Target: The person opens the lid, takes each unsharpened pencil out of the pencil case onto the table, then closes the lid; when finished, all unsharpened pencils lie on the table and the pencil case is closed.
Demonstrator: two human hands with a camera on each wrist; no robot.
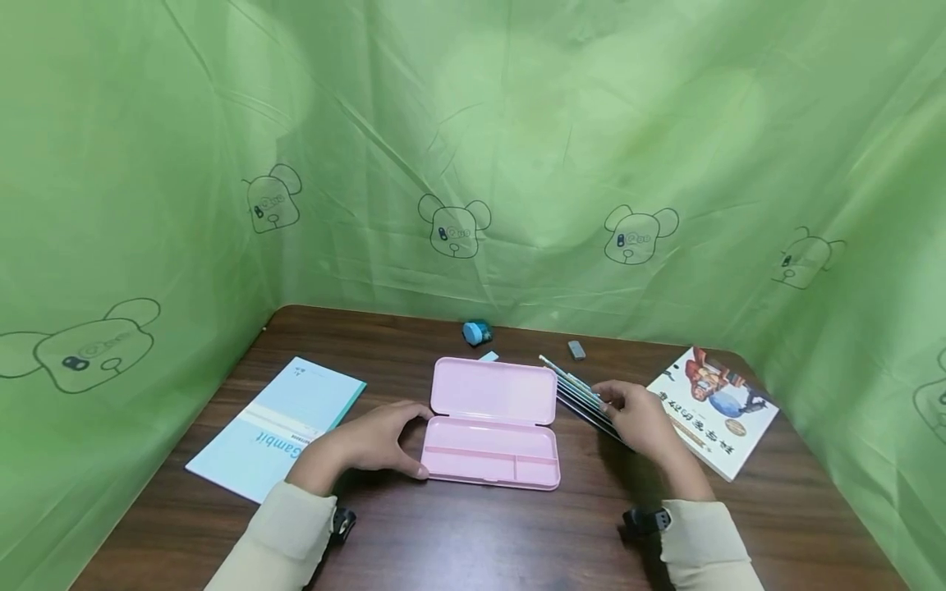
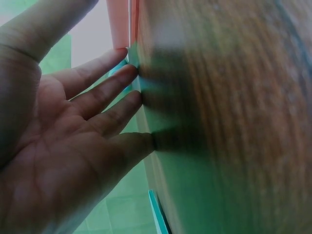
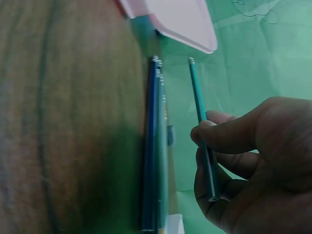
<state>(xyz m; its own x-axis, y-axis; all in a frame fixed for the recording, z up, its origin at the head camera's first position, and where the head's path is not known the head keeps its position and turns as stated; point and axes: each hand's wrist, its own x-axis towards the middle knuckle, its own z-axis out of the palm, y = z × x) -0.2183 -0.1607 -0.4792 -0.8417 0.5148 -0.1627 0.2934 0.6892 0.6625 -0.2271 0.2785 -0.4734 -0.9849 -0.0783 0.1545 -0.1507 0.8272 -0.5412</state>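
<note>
The left hand (image 1: pixel 369 443) rests spread against the open pink pencil case (image 1: pixel 489 423) while the right hand (image 3: pixel 253 161) pinches one green pencil (image 3: pixel 202 122) lifted above the row of pencils (image 3: pixel 155 146) on the table (image 1: pixel 473 533).

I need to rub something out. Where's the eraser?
In the head view, the small grey eraser lies at the table's far edge, right of the blue sharpener, behind the pencils.

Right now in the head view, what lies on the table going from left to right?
Light blue notebook → left hand → open pink pencil case → row of pencils → right hand → picture book.
</note>
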